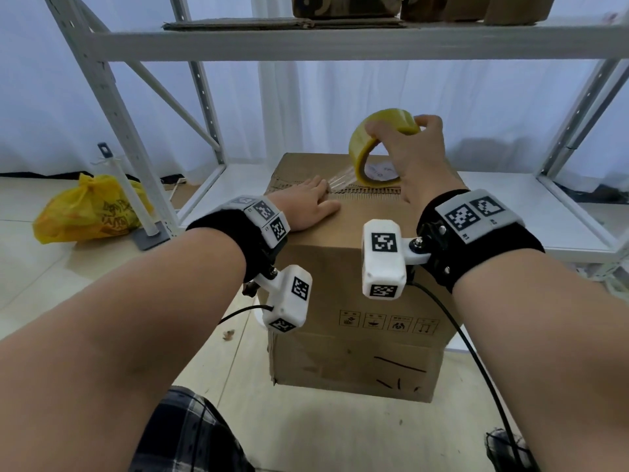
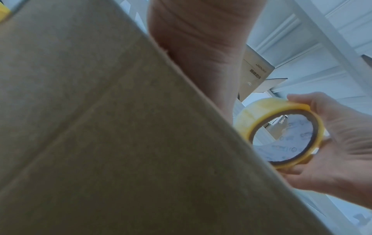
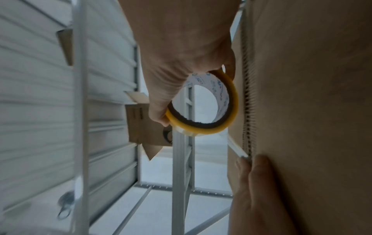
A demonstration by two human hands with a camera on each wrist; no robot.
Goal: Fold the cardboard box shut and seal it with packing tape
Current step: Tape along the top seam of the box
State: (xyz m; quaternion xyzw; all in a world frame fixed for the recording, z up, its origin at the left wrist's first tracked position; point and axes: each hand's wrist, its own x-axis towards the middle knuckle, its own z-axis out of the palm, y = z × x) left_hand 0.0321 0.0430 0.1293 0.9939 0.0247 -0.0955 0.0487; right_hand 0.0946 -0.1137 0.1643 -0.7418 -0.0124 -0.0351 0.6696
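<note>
On the floor just ahead of the person, the cardboard box (image 1: 354, 277) is standing with its top flaps folded shut. Farther in, the left hand (image 1: 308, 206) is lying flat, fingers straight, pressing the tape strip (image 1: 342, 178) onto the centre seam. Just right of it, the right hand (image 1: 413, 155) is gripping the tape roll (image 1: 372, 148) with curled fingers, roll on edge atop the box. Beyond, a white metal shelf rack (image 1: 340, 46) is standing.
</note>
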